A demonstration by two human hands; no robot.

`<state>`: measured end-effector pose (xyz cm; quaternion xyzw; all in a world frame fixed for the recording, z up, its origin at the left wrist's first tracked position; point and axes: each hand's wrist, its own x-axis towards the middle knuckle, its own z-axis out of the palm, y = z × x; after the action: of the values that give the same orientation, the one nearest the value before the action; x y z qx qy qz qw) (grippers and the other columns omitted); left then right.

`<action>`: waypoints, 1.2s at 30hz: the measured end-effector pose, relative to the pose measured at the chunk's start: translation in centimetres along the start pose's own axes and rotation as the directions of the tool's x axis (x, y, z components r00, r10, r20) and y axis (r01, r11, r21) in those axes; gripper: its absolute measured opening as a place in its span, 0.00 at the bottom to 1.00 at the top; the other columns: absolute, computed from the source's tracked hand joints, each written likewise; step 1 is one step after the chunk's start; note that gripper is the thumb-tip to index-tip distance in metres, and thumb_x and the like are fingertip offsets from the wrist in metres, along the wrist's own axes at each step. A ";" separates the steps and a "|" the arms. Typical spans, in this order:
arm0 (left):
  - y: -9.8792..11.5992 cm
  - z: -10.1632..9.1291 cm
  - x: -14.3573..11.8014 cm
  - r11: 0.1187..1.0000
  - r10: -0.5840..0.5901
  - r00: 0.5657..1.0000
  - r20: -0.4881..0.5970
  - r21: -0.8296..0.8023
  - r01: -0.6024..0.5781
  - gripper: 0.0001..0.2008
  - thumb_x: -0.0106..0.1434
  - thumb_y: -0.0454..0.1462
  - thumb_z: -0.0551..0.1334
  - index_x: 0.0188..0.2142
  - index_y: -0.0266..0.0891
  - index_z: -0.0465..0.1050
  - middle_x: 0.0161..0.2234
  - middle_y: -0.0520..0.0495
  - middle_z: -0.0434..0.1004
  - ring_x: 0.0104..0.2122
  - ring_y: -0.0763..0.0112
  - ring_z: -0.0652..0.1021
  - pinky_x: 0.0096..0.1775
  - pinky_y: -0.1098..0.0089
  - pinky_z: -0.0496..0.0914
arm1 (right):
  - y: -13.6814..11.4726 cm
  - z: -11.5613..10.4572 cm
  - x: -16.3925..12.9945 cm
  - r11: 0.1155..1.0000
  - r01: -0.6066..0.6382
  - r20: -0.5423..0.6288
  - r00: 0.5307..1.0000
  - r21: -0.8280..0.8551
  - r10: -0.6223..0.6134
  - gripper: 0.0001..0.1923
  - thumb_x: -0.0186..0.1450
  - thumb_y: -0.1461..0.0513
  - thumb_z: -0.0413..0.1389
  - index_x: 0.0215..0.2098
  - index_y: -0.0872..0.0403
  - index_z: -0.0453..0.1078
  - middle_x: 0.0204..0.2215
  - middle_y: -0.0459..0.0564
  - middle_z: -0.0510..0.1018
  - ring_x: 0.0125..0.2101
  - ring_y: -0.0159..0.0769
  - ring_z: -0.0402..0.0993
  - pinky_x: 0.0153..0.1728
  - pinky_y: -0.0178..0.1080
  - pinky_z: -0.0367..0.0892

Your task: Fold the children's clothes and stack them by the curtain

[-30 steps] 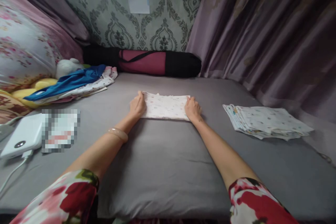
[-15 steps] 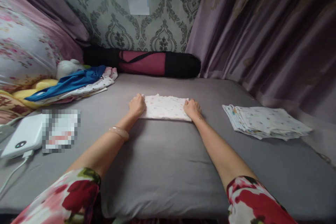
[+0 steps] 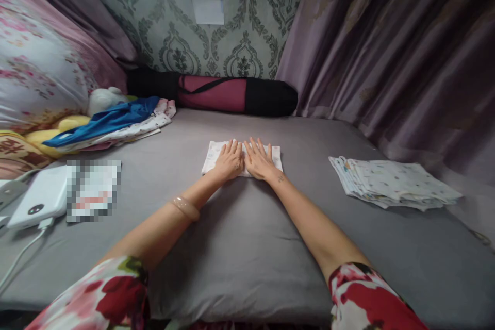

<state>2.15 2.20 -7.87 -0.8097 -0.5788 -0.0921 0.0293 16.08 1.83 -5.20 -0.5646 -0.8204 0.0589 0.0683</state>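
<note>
We see a small folded cloth (image 3: 242, 157), white with a fine print, lying flat on the grey bed (image 3: 247, 247). Our left hand (image 3: 229, 161) and right hand (image 3: 258, 160) press on its middle, side by side and almost touching, fingers spread flat, gripping nothing. Right of the cloth, well apart, lies a stack of folded printed cloths (image 3: 392, 188). Behind the cloth a dark red and black roll bag (image 3: 216, 93) lies against the wall. Far left of the cloth sits a white power bank (image 3: 38, 203).

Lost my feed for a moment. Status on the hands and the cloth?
Left hand and right hand flat, side by side on the folded cloth. Cloth lies on the grey bed. Folded stack apart, to the right.
</note>
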 end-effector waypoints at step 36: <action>-3.4 -0.4 -1.0 0.936 -0.282 0.958 0.051 -0.205 0.286 0.23 0.72 0.41 0.45 0.62 0.35 0.60 0.65 0.37 0.58 0.65 0.57 0.58 0.63 0.52 0.53 | -3.2 2.4 2.7 0.998 -0.027 0.031 0.999 0.057 0.026 0.31 0.71 0.58 0.36 0.69 0.65 0.47 0.69 0.57 0.48 0.68 0.43 0.40 0.66 0.50 0.35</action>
<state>-1.44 2.37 -7.83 -0.7172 -0.6768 -0.1476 -0.0762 11.79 3.17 -6.91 -0.5723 -0.8118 0.0918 0.0711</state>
